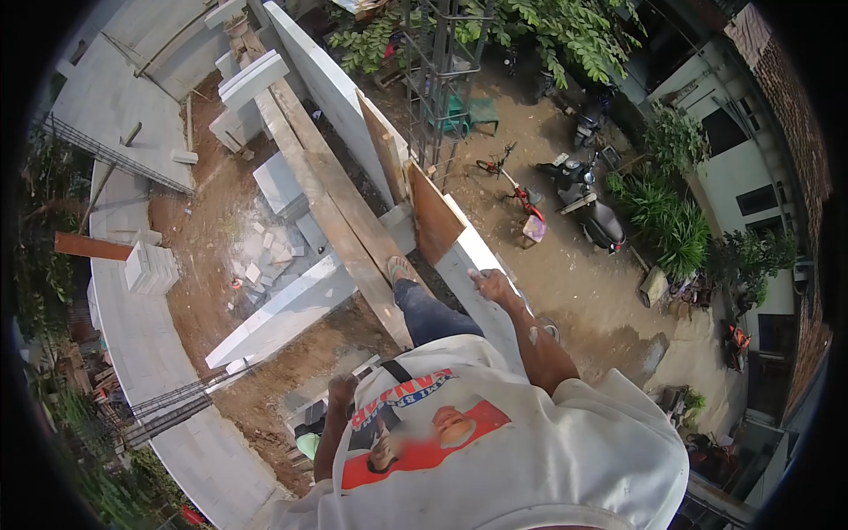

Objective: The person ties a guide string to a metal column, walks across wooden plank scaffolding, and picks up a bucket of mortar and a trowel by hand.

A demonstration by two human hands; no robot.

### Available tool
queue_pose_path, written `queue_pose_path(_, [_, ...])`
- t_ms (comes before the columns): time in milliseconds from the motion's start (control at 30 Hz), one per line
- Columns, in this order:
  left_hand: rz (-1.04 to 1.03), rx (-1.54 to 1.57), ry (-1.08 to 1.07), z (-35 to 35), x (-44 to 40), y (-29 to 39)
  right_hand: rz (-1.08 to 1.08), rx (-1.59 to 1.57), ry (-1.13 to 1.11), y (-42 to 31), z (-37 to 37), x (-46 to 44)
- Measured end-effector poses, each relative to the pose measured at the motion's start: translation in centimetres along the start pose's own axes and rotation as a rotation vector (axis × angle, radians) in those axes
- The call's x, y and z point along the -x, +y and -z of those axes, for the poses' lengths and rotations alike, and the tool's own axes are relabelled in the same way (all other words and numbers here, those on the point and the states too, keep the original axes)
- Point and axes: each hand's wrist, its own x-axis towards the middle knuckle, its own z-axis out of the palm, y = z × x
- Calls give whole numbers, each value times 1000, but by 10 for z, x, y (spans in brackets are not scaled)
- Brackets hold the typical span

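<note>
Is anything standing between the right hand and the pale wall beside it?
Nothing visible does: the right hand is at the top of the wall, though I cannot tell whether it touches. The brown board stands farther ahead along the wall, beyond the hand rather than between the two.

A dark motorcycle [590, 205] — a red bicycle [530, 204] near it — bushy plants [676, 234] alongside

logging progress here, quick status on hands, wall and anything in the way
Right hand at white wall, contact unclear. Left hand beside shirt, grip unclear. One foot on planks. Brown board ahead of right hand, possibly in the way.
</note>
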Motion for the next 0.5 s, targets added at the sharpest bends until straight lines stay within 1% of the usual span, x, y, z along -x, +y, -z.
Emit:
queue_pose_path(33, [-224,-475,-88,12,-11,-4,-7,-14,6,-22,5,-19])
queue_pose_path(67, [-234,-487,-100,22,-22,-7,-36,-87,14,-44,10,-38])
queue_pose_path(100, [-96,-393,-147,33,-31,-7,-69,-163,23,-60,12,-63])
queue_pose_path(133, [-20,-300,-162,45,-42,-8,-84,-183,32,-77,14,-88])
queue_pose_path(167, [57,-208,-170,59,-52,-5,-40,-208,75,-91,15,-119])
queue_pose_path(200, [99,-225,-211,72,-61,-8,1,-233,118,-105,14,-151])
queue_pose_path(233, [48,-215,-190,82,-67,-27,-23,-254,125,-116,10,-179])
queue_pose_path(267, [-2,-207,-169,91,-73,-46,126,-48,279,-124,5,-207])
queue_pose_path(300, [-4,-440,-361,120,-85,-27,277,172,423,-133,3,-234])
queue_pose_path(333, [-1,-438,-385,143,-90,-11,255,173,413,-152,8,-248])
queue_pose_path(400, [59,-527,-406,187,-107,27,33,195,154,-201,26,-267])
queue_pose_path(433, [69,-478,-401,199,-117,25,25,196,147,-208,25,-279])
queue_pose_path(467, [63,-395,-379,207,-120,14,152,360,170,-215,24,-289])
queue_pose_path(500, [41,-274,-336,212,-121,-5,213,443,167,-216,21,-301])
